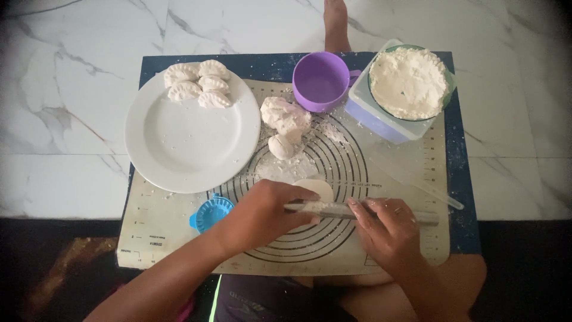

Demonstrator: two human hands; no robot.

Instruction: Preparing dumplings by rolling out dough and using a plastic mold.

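Both hands, left (262, 211) and right (387, 229), press flat, seemingly ungripping, on the rolling pin (357, 210) over a dough disc (319, 189).

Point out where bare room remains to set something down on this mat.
Free: most of the white plate below the dumplings, and the mat's left corner beside the blue mould. Crowded: around the dough lumps, purple cup and flour bowl.

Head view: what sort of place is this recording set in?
Probably a home floor used for making dumplings. A pastry mat lies on marble floor tiles, the person sits at its edge, and a plate of shaped dumplings stands beside a bowl of flour.
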